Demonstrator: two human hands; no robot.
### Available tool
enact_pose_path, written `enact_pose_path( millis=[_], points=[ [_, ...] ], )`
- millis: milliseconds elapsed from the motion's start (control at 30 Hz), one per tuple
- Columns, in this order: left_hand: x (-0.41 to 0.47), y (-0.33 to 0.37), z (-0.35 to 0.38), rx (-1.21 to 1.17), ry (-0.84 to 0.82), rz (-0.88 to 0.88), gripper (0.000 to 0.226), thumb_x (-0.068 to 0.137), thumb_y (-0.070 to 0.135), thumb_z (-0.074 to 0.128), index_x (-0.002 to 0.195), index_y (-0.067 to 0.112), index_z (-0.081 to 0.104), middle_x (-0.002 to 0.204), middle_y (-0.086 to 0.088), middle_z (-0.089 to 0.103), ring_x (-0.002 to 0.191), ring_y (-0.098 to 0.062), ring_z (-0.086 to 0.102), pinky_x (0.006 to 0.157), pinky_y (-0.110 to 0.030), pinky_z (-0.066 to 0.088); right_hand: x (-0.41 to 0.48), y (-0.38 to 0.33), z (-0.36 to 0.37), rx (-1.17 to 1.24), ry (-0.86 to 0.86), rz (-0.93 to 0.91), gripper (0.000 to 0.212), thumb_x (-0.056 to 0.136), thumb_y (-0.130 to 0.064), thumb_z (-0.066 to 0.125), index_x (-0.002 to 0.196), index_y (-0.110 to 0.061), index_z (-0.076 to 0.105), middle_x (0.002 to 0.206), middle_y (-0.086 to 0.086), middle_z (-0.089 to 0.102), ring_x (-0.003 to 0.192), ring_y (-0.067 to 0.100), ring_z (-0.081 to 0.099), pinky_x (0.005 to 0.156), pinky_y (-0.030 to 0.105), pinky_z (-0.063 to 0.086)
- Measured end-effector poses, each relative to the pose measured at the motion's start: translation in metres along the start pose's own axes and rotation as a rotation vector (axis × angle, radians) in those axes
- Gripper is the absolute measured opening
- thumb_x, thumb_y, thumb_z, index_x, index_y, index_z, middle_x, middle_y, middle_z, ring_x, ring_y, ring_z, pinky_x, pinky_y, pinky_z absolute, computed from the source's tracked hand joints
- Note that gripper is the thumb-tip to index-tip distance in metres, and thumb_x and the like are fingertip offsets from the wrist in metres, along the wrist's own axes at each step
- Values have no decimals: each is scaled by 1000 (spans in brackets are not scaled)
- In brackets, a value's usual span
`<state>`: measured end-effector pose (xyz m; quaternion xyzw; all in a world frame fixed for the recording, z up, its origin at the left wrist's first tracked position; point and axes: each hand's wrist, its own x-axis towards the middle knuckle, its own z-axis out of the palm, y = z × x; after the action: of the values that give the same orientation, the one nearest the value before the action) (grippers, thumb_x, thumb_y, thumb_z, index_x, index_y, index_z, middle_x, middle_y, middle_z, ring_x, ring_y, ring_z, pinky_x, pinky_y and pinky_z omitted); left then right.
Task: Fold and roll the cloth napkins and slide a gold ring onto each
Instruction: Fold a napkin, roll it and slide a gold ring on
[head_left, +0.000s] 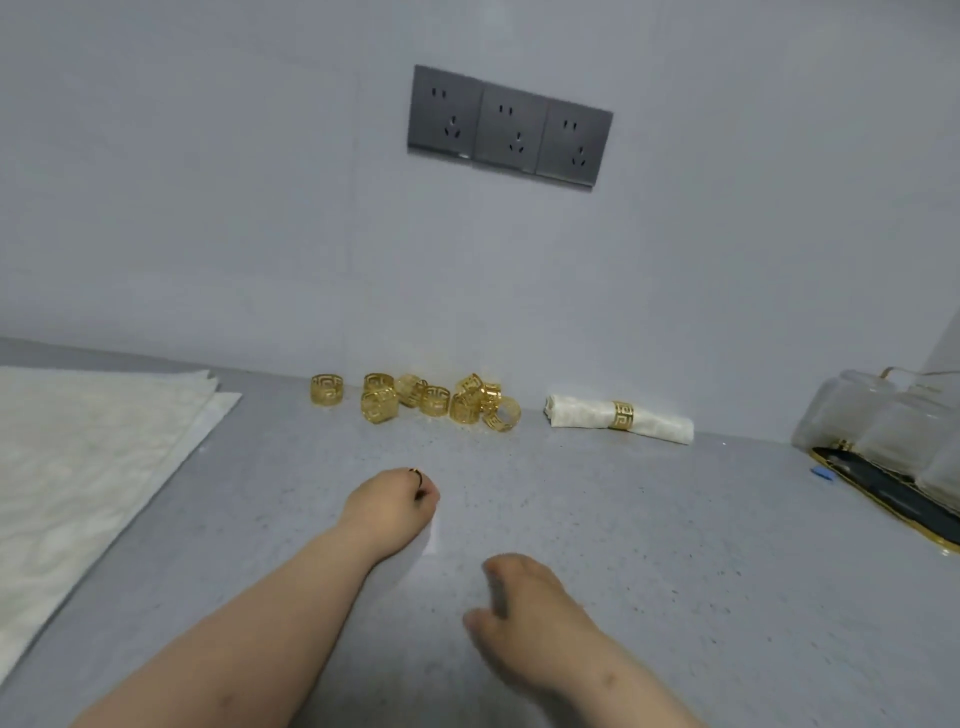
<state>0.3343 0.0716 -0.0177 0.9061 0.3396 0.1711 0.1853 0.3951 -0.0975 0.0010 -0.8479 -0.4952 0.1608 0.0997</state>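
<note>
A: Status on your feed?

B: Both hands are over the bare tabletop (675, 545), mid-frame. The left hand (389, 506) shows me its back with the fingers tucked under, so I cannot tell if it pinches anything. The right hand (524, 623) is blurred, fingers loose, and I see nothing in it.

A: Material?

B: The napkin stack (78, 467) lies flat at the left edge, well apart from both hands. The gold rings (431, 402) sit in a loose cluster against the wall, some tipped over. One rolled napkin (587, 413) is already ringed and lies just right of the cluster.

A: Step in hand?

B: My read is fetching the next napkin. One is done and plenty of rings are left.

A: How would you run it?

B: Peel only the top sheet, by its near corner, because thin cloth likely drags the layer beneath. I'd spread it in the open middle and square the edges before folding. A skewed fold probably gives a tapered roll, and the ring would jam or sit loose. Roll it tight and pin the free end with one hand. With the other hand, take a ring from the edge of the cluster, since the rings look like they'd scatter if bumped.

A: Risks?

B: The tray (878, 506) on the right carries what looks like clear glass pieces. I'd keep the right arm off it.
</note>
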Motion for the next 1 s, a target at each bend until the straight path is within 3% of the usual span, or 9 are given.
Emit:
enact_pose_path(
  millis=[67, 133, 300, 367, 500, 700, 800, 900, 1000],
  points=[
    [-17, -5, -9, -3, -84, 46, 26, 94, 21, 44, 113, 18, 61, 122, 0, 59, 116, -18, 52, 94, -25, 40, -3, -7, 16, -75, 2, 57, 60, 96, -43, 31, 147, -18, 12, 156, 8, 4, 144, 23, 3, 116, 32, 4],
    [-44, -15, -27, 2, -103, 57, 29, 94, 22, 43, 119, 18, 58, 128, 2, 56, 117, -15, 51, 95, -21, 38, -7, -13, 27, -112, 73, 93, 60, 97, -46, 22, 148, -21, 6, 156, 7, -3, 144, 21, -3, 116, 33, -3],
    [-116, -56, -68, -32, -91, 30, 23, 90, 28, 54, 112, 27, 60, 123, 7, 57, 117, -9, 50, 96, -17, 35, -16, -14, 34, -128, 160, 98, 58, 97, -46, 19, 148, -20, 11, 156, 5, 2, 144, 18, 3, 116, 31, 1],
    [-156, -79, -86, -33, -90, 27, 14, 88, 29, 57, 97, 41, 56, 114, 14, 57, 114, -4, 51, 95, -14, 35, -18, -15, 37, -140, 171, 89, 58, 98, -46, 20, 148, -18, 12, 156, 6, 4, 144, 19, 6, 116, 31, 4],
    [-230, -119, -115, -88, -32, -32, 22, 83, 28, 65, 84, 46, 52, 99, 22, 56, 79, 7, 59, 68, -8, 43, -21, -17, 38, -160, 197, 97, 57, 98, -46, 21, 147, -17, 16, 156, 6, 10, 143, 20, 12, 116, 31, 10],
    [-286, -147, -135, -151, 18, -130, 36, 39, 63, 54, 72, 50, 61, 86, 48, 54, 90, 29, 48, 76, 7, 32, -22, -19, 37, -175, 206, 104, 56, 98, -45, 24, 145, -15, 21, 155, 7, 15, 142, 21, 16, 116, 30, 14],
    [-286, -144, -132, -121, 65, -149, 34, 61, 45, 74, 85, 48, 50, 95, 35, 51, 93, 14, 52, 77, 1, 34, -24, -20, 38, -173, 217, 102, 55, 98, -44, 25, 145, -14, 23, 154, 7, 16, 142, 21, 17, 115, 29, 15],
    [-280, -137, -128, -10, 121, -132, 33, 77, 38, 70, 84, 50, 40, 93, 34, 45, 96, 8, 47, 75, -2, 35, -25, -20, 39, -177, 229, 98, 54, 98, -43, 25, 144, -15, 24, 154, 6, 17, 142, 21, 18, 115, 29, 15],
    [-274, -129, -122, 98, 234, -118, 22, 83, 40, 60, 69, 46, 44, 86, 27, 52, 82, 6, 50, 65, -4, 33, -24, -19, 39, -182, 238, 97, 54, 98, -43, 25, 144, -15, 24, 154, 6, 18, 142, 21, 18, 114, 29, 15]
  ],
)
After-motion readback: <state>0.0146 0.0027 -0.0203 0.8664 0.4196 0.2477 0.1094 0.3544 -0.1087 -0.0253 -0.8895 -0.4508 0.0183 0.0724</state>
